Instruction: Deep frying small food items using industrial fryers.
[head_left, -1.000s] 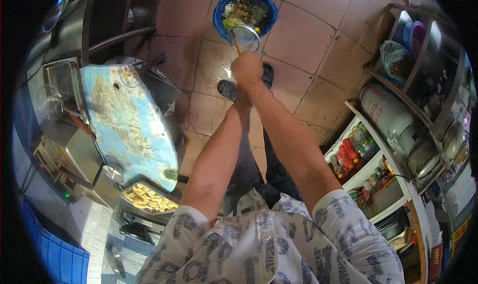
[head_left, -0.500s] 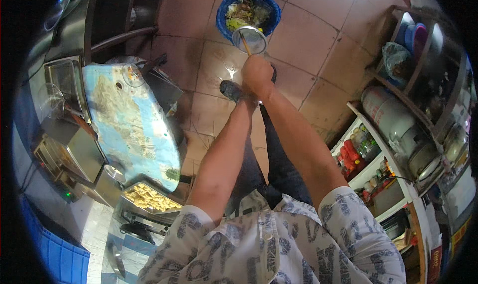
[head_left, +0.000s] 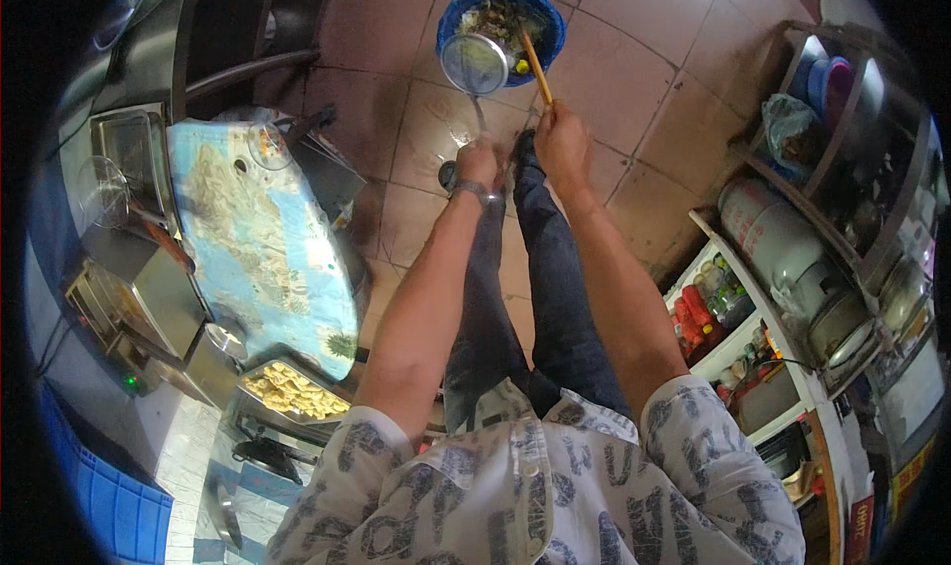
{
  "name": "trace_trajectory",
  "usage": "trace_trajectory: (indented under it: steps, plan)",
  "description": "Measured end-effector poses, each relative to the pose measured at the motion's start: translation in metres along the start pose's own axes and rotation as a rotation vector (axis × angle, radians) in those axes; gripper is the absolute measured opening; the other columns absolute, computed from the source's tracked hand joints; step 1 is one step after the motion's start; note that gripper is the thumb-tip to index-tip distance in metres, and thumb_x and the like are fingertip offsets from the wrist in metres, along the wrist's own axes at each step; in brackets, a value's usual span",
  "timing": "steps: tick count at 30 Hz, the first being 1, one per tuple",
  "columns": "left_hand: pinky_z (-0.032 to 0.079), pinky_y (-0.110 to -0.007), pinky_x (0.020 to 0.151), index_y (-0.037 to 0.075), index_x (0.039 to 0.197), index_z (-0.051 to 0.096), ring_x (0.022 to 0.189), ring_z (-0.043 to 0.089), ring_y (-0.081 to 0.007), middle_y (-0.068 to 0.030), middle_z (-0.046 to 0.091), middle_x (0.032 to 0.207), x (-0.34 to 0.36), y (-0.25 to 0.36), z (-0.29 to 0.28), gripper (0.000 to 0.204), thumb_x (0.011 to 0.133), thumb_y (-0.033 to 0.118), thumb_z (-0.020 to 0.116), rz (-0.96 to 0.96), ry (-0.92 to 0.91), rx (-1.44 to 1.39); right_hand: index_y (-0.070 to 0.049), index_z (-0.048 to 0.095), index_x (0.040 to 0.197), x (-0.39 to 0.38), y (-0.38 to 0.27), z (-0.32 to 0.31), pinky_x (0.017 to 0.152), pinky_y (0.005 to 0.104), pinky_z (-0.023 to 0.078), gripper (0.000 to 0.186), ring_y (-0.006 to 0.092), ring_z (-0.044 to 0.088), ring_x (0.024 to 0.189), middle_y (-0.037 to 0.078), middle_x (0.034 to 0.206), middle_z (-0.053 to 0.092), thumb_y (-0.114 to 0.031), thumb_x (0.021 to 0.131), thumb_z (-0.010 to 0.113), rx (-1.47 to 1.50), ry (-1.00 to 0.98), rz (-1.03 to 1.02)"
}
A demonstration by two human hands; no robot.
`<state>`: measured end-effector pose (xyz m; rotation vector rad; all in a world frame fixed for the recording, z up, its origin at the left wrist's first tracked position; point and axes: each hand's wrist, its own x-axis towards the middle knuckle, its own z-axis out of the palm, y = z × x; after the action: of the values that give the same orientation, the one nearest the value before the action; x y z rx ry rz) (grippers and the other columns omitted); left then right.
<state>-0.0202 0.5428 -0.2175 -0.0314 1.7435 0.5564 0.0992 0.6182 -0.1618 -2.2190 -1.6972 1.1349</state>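
Note:
My left hand is closed on the metal handle of a round mesh strainer, whose head is held over the near left part of a blue-lined bin with food scraps inside. My right hand grips long wooden sticks, apparently chopsticks, angled up into the bin to the right of the strainer. Both hands are low in front of me, above my legs and dark shoes, a short distance apart.
Tiled floor surrounds the bin. Left are a blue patterned covered surface, steel appliances, a tray of yellow pieces and a blue crate. Right are metal shelves, a gas cylinder and a white shelf with bottles.
My hands have separated: the right has moved rightward with the wooden sticks, which were over the strainer before, while the left has come into view holding the strainer, now shifted left and up.

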Motion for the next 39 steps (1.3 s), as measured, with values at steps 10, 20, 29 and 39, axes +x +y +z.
trace_trajectory:
  steps: [10, 20, 29, 39]
  plan:
    - [0.041, -0.033, 0.038, 0.002, 0.070, 0.056, 0.040, 0.050, -0.0176, -0.0065, 0.053, 0.055, 0.059, -0.017, -0.004, 0.038, 0.093, 0.028, 0.042, 0.184, 0.125, 0.430, 0.000, 0.062, 0.095, 0.010, 0.039, 0.012, 0.075, 0.0520, 0.047, 0.024, 0.0458, 0.060, 0.086, 0.028, 0.086, 0.063, -0.019, 0.090, 0.049, 0.112, -0.031, 0.034]
    - [0.042, -0.033, 0.040, 0.001, 0.073, 0.058, 0.044, 0.052, -0.0176, -0.0070, 0.054, 0.058, 0.018, 0.005, -0.026, 0.036, 0.091, 0.027, 0.042, 0.588, 0.169, 0.655, -0.002, 0.063, 0.095, 0.003, 0.049, 0.015, 0.056, 0.0405, 0.043, 0.027, 0.0288, 0.057, 0.062, 0.013, 0.068, 0.058, -0.022, 0.095, 0.046, 0.386, -0.178, 0.066]
    - [0.037, -0.027, 0.036, 0.002, 0.083, 0.056, 0.039, 0.043, -0.0112, -0.0024, 0.048, 0.057, -0.124, 0.046, -0.067, 0.042, 0.098, 0.037, 0.039, 0.270, 0.002, -0.092, -0.003, 0.057, 0.100, -0.047, -0.007, -0.102, 0.042, 0.0209, 0.022, 0.029, 0.0056, 0.028, 0.047, -0.004, 0.062, 0.036, -0.029, 0.100, 0.043, 1.172, -0.719, 0.323]
    - [0.038, -0.028, 0.036, 0.001, 0.081, 0.059, 0.038, 0.046, -0.0113, -0.0055, 0.053, 0.058, -0.188, 0.039, -0.110, 0.045, 0.099, 0.038, 0.040, 0.407, 0.113, -0.005, -0.003, 0.063, 0.095, -0.073, -0.029, -0.089, 0.046, 0.0240, 0.031, 0.030, 0.0079, 0.039, 0.052, -0.003, 0.061, 0.043, -0.029, 0.097, 0.048, 0.472, -0.302, 0.055]
